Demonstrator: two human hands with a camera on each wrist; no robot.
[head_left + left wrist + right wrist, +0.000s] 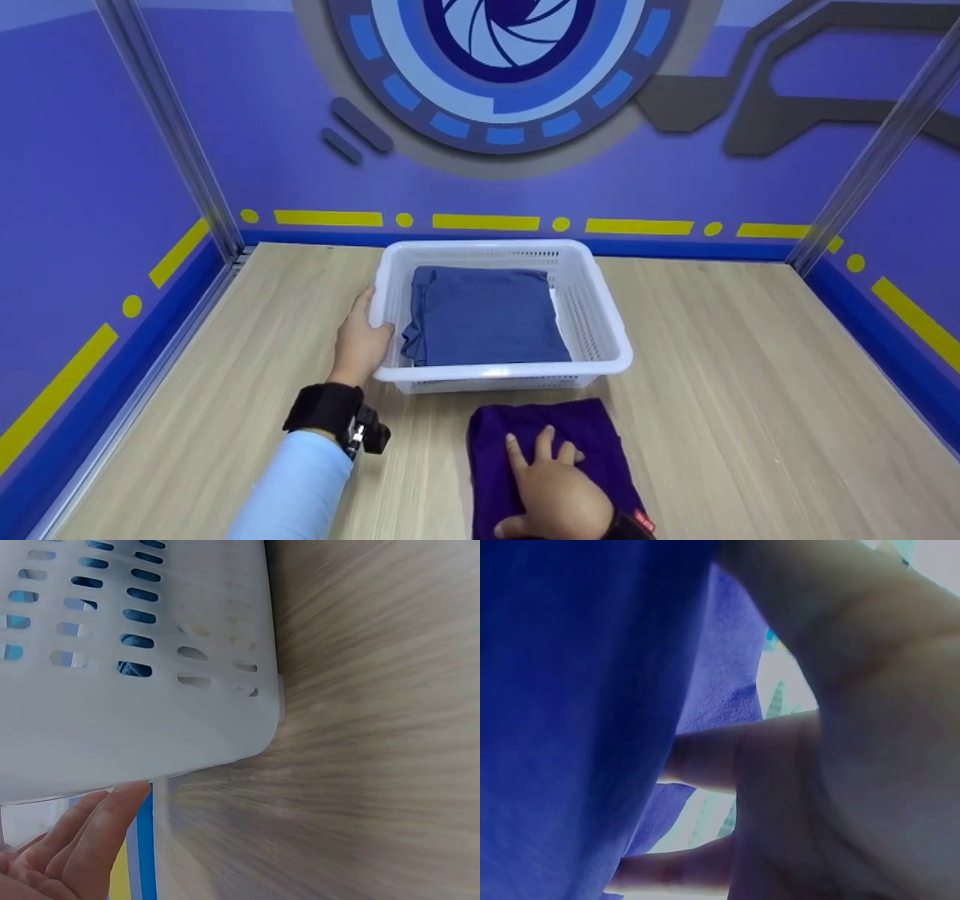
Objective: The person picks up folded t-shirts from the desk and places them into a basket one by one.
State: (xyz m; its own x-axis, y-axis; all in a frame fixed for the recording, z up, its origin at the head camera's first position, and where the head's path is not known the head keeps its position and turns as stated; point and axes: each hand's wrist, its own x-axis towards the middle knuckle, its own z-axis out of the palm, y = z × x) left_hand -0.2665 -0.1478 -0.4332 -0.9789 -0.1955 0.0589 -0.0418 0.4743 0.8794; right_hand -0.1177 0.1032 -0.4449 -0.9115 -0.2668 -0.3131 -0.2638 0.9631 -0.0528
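A white plastic basket with slotted walls stands on the table, a folded blue-grey garment lying inside it. At its left side my left hand grips the rim, thumb over the edge and fingers along the outside. In the left wrist view those fingers lie against the slotted wall. In front of the basket lies a folded purple garment. My right hand rests on top of it with fingers spread. The right wrist view has the purple cloth close up, fingertips touching it.
The wood-grain table extends to both sides of the basket. Blue-purple panels with yellow dashes close off the back and sides, joined by metal corner posts. The basket stands near the back panel.
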